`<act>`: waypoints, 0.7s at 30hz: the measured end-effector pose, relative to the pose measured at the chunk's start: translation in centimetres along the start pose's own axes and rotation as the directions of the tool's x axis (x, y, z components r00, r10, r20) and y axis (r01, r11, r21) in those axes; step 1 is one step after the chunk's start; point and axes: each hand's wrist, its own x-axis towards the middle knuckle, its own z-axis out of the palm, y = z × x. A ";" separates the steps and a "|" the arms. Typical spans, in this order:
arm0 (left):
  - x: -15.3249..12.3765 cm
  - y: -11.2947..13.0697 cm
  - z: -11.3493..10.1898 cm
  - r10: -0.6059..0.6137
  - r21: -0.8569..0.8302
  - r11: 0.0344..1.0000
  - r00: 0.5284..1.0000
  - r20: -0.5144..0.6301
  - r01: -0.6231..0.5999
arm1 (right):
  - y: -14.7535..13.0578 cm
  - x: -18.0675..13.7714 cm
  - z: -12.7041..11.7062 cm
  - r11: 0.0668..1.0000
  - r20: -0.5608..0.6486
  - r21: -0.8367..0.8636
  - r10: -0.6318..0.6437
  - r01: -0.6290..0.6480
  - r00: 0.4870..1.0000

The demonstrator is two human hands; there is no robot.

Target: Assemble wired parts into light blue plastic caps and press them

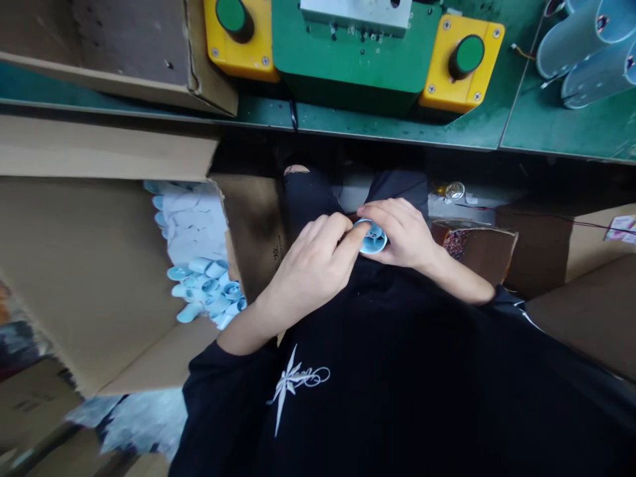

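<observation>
A light-blue round plastic housing point(373, 244) is held over my lap, its open end facing up toward me, with small ribs and fittings visible inside. My right hand point(400, 228) wraps around its far and right sides. From the left, my left hand point(322, 255) pinches at its rim, thumb and forefinger reaching into the opening. Whether those fingertips hold a small part is hidden. Below and left of my left hand, a pile of similar light-blue plastic parts point(209, 288) lies in an open cardboard box point(89, 265).
Ahead stands a green machine point(348, 66) with two yellow button boxes point(464, 63) on a green bench point(551, 132). Larger blue cylinders point(571, 50) with wires lie at the right. Another cardboard box point(213, 93) sits back left. Near my right knee is a small box of coloured bits point(457, 244).
</observation>
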 end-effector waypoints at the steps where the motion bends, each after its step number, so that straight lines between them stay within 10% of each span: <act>1: 0.1 0.1 0.0 -0.002 0.027 1.000 1.000 -0.006 0.002 | 0.0 0.1 0.0 1.000 -0.005 -0.010 -0.013 0.013 1.000; 21: 2.8 0.1 -2.2 0.056 -0.211 0.977 0.988 0.145 -0.024 | -0.8 0.7 0.4 0.984 -0.027 0.027 0.174 -0.174 0.984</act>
